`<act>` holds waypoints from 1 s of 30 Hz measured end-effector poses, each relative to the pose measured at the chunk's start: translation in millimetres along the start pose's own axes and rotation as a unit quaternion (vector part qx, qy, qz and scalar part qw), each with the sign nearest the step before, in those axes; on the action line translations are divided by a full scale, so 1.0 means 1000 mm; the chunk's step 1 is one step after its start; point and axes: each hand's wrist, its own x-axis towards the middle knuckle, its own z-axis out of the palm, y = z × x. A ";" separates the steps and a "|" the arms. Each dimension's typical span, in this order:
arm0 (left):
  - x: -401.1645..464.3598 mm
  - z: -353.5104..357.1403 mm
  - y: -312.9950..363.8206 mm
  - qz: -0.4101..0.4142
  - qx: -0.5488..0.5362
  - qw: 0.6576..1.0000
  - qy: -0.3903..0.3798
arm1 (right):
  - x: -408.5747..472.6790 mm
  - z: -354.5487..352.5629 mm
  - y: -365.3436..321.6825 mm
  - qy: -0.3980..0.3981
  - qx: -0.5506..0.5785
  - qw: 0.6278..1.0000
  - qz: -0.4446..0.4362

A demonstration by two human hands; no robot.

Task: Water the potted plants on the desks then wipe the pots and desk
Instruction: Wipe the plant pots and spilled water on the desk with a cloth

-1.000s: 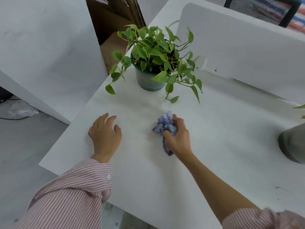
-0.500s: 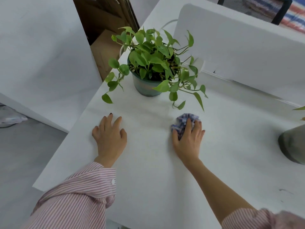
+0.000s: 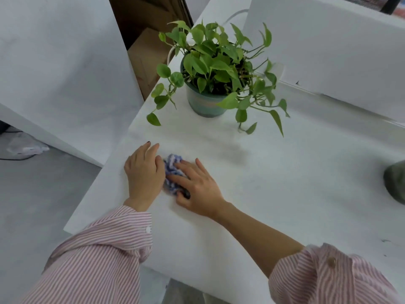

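White desk [image 3: 285,183], seemingly unlabelled pot [image 3: 205,105]

Crumpled blue-white cloth [image 3: 173,170] lies on white desk [image 3: 285,183] near green-potted plant [image 3: 219,69].

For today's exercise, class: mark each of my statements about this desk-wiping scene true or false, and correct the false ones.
1. The right hand presses a crumpled blue and white cloth against the white desk. True.
2. The left hand grips the pot. False: it rests flat on the desk beside the cloth.
3. The leafy green plant in its green ceramic pot stands upright on the desk beyond both hands. True.
4. The cloth is draped over the pot's rim. False: it lies on the desk, apart from the pot.
5. Both sleeves are pink and white striped. True.
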 end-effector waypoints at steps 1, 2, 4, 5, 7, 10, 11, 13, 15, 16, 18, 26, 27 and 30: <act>-0.004 0.004 0.004 0.004 0.023 1.000 -0.009 | -0.015 -0.005 0.006 0.000 -0.002 1.000 -0.002; -0.009 0.007 0.009 0.007 0.043 0.999 -0.021 | -0.030 -0.011 0.014 0.005 -0.006 1.000 0.008; -0.022 0.015 0.024 0.001 0.065 0.996 -0.057 | -0.065 -0.027 0.038 0.035 -0.025 0.997 0.066; -0.028 0.019 0.032 -0.005 0.069 0.995 -0.073 | -0.081 -0.036 0.051 0.059 -0.037 0.991 0.111; -0.040 0.026 0.045 -0.012 0.070 0.993 -0.090 | -0.110 -0.056 0.077 0.110 -0.053 0.967 0.224; -0.055 0.030 0.056 -0.016 0.055 0.994 -0.092 | -0.123 -0.075 0.093 0.149 -0.029 0.902 0.403; -0.059 0.031 0.057 -0.016 0.049 0.995 -0.088 | -0.117 -0.074 0.090 0.150 -0.027 0.892 0.425; -0.063 0.029 0.058 -0.022 0.026 0.997 -0.076 | -0.100 -0.063 0.074 0.108 -0.042 0.911 0.395; -0.064 0.023 0.059 -0.022 -0.015 0.998 -0.051 | -0.088 -0.049 0.052 0.048 -0.048 0.954 0.291; -0.061 0.017 0.061 -0.013 -0.035 0.999 -0.032 | -0.086 -0.044 0.044 0.030 -0.041 0.971 0.235; -0.052 0.004 0.069 0.022 -0.067 0.997 0.007 | -0.087 -0.048 0.037 0.018 0.010 0.981 0.192; 0.009 -0.044 0.135 0.360 -0.040 0.925 0.116 | -0.057 -0.141 0.052 0.275 0.284 0.832 0.388; 0.015 -0.044 0.140 0.408 -0.033 0.907 0.096 | -0.053 -0.152 0.055 0.310 0.297 0.808 0.405; 0.033 -0.040 0.154 0.519 0.066 0.852 -0.014 | -0.041 -0.175 0.061 0.377 0.302 0.764 0.428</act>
